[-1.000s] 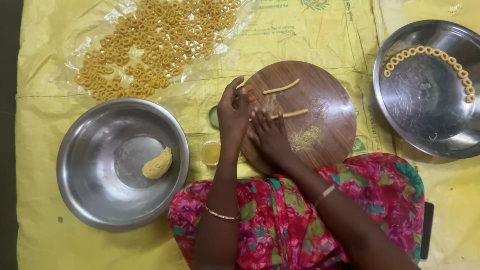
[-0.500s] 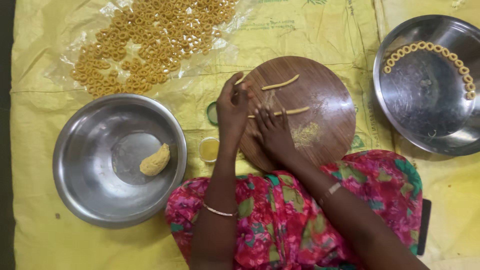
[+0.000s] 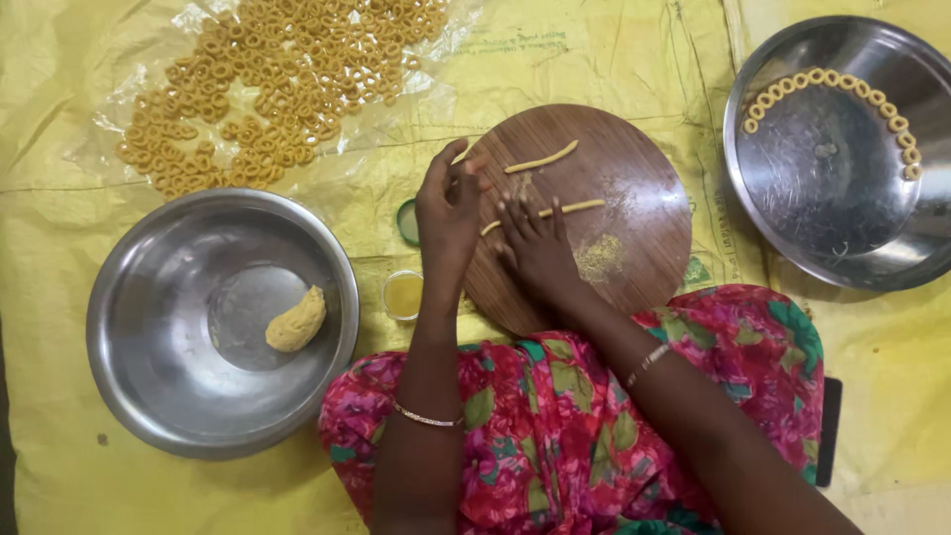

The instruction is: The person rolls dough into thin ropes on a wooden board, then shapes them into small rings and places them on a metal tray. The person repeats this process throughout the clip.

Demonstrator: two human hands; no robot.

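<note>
Steel bowl (image 3: 149, 396) beside board (image 3: 634, 168), seemingly touching

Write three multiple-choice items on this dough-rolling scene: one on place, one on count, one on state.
1. Where is the dough lump?
A. In the left steel bowl
B. On the round wooden board
C. In the right steel bowl

2. How many steel bowls show?
A. One
B. Two
C. Three

3. The right hand is:
A. Lifted clear
B. Fingers down on a dough strip
C. In a bowl

Answers: 1 A, lump sits in that bowl; 2 B, one each side; 3 B, fingers press on the strip while the left hand stays beside it.
</note>
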